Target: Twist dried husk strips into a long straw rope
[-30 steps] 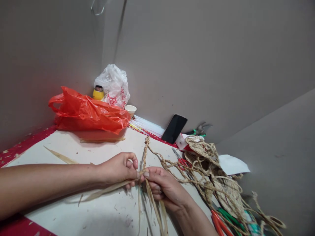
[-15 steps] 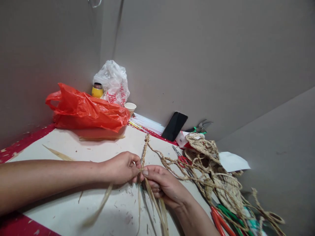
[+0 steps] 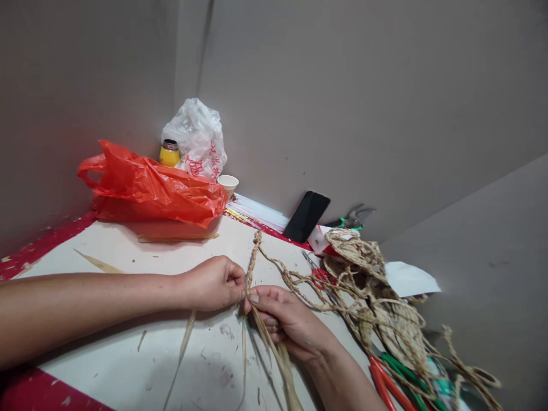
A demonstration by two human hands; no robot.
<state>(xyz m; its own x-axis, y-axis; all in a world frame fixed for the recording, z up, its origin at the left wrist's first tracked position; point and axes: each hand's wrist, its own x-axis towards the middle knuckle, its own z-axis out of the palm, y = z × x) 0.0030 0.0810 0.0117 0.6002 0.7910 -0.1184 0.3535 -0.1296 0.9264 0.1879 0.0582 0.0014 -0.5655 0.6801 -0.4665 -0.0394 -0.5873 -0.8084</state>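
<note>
Head view: a grey wall (image 3: 342, 114) rises beyond the grip, and a white sheet (image 3: 205, 365) spreads beneath it. Right of the grip sprawls a heap of plaited cord (image 3: 396, 325); a red plastic bag (image 3: 158, 197) lies beyond it to the left, with a white plastic bag (image 3: 194, 134) behind that. The right hand (image 3: 286, 317) has thumb and fingers clamped on the lower end of a straw-coloured braid. The left hand (image 3: 214, 283) meets it there, fingers curled and tips pinched on a pale strip (image 3: 184, 342), which trails out below the wrist. Further loose strips (image 3: 282, 371) hang from the grip toward the near edge. Past the grip, rightward, a dark phone (image 3: 307, 217) leans near the wall. The braid (image 3: 252, 265) itself runs from the pinch away from the person. Smaller still, scissors (image 3: 321, 275) lie right of the grip, a paper cup (image 3: 228, 184) well beyond it.
</note>
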